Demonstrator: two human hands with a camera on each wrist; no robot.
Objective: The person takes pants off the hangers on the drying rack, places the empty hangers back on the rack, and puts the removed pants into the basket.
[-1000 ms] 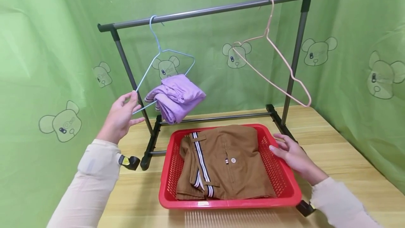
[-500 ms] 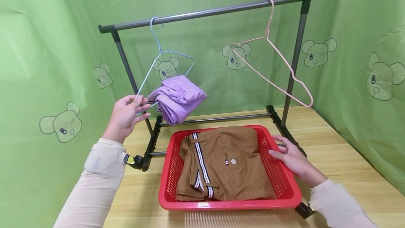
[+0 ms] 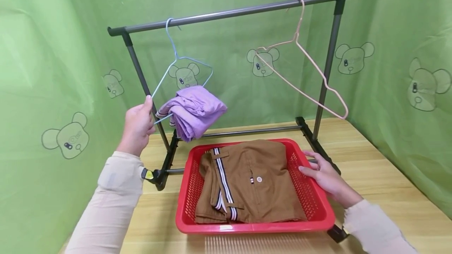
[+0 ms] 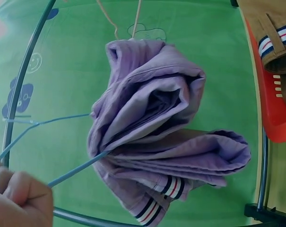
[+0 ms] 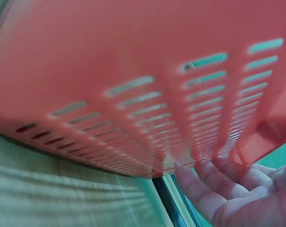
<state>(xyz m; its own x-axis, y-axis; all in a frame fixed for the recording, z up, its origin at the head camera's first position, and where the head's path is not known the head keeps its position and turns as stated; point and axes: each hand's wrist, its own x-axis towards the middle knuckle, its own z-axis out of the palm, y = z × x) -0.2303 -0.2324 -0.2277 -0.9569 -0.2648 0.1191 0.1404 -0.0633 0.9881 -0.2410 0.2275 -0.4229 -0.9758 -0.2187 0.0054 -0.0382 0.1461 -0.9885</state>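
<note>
My left hand (image 3: 135, 130) grips the blue hanger (image 3: 175, 55), likely light and springy, by its handy corner; my right hand (image 3: 326, 176) seemingly holds the red basket (image 3: 268, 227).

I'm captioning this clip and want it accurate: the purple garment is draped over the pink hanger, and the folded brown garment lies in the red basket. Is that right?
Not quite: the purple garment is draped over the blue hanger, not the pink hanger, as the head view shows. The folded brown garment does lie in the red basket.
</note>
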